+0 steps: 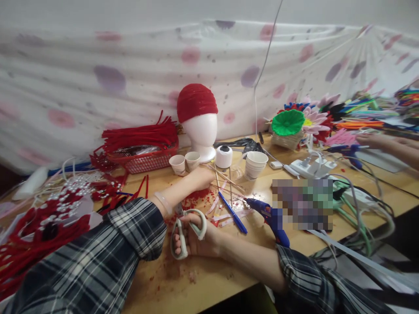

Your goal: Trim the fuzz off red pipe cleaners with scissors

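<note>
My left hand point(207, 178) reaches forward over the table, beside the paper cups point(177, 164) and close to several thin sticks point(225, 176). Its fingers are blurred and turned away, so what it holds cannot be made out. Nearer to me, my right hand point(199, 239) is closed around the white handles of a pair of scissors point(179, 244), below my left forearm. The scissors' blades are mostly hidden behind that arm. A blue pen point(233, 213) lies to the right of my hands, and a blue glue gun point(268, 218) rests beyond it.
A white foam head point(203, 131) with a red cap stands behind the cups, next to a red basket point(147, 159) of red stems. Red pieces and pearl strands point(73, 192) cover the left side. Power strips point(304, 168) and cables lie right, near another person's arm point(389, 146).
</note>
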Demonstrator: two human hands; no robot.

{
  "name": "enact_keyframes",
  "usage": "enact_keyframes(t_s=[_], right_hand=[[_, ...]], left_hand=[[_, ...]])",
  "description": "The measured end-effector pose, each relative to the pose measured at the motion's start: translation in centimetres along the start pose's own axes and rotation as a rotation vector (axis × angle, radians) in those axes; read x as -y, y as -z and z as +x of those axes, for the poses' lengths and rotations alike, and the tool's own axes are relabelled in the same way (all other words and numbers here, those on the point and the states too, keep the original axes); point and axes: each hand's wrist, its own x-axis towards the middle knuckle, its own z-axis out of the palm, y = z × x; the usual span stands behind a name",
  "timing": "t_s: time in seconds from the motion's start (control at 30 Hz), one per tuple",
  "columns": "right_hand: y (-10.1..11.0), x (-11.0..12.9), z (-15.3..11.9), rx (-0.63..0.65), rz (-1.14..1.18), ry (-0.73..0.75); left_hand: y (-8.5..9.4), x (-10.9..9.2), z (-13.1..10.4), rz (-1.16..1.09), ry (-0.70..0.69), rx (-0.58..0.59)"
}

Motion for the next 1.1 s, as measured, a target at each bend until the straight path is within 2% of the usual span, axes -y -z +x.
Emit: enact_keyframes(t_s=[0.2, 0.47, 0.57, 0.63, 0.83, 0.93, 1.03, 1.1], right_hand=[[0.1, 0.0, 0.1, -0.016, 0.026, -0.006], [-0.2, 0.1, -0.1, -0.019, 0.055, 0.004], [-0.4, 0.1, -0.2, -0.015, 0.054, 0.008], [-0.4, 0.1, -0.3, -0.008, 0.055, 0.017], [-0.4, 0.0, -0.3, -0.003, 0.039, 0.056], [-0.6, 0.0, -0.4, 0.003, 0.02, 0.074], [-0.9, 0.0, -0.7, 0.021, -0.01, 0.088], [-1.2, 0.1, -0.9, 0.034, -0.036, 0.1]], left_hand=[[-0.3, 0.5, 0.4, 0.054, 0.017, -0.021], [-0.6, 1.7, -0.5, 0.062, 0.082, -0.021], [0.4, 1.8, -1.4, 0.057, 0.098, -0.049], [1.7, 1.8, -2.4, 0.056, 0.104, -0.089], [6.5, 0.7, -7.2, 0.075, 0.172, -0.307], [7.4, -0.9, -10.4, -0.031, 0.202, -0.572], [7.7, -2.9, -13.2, -0.069, 0.223, -0.725], [8.5, -4.1, -14.3, 0.003, 0.276, -0.795]])
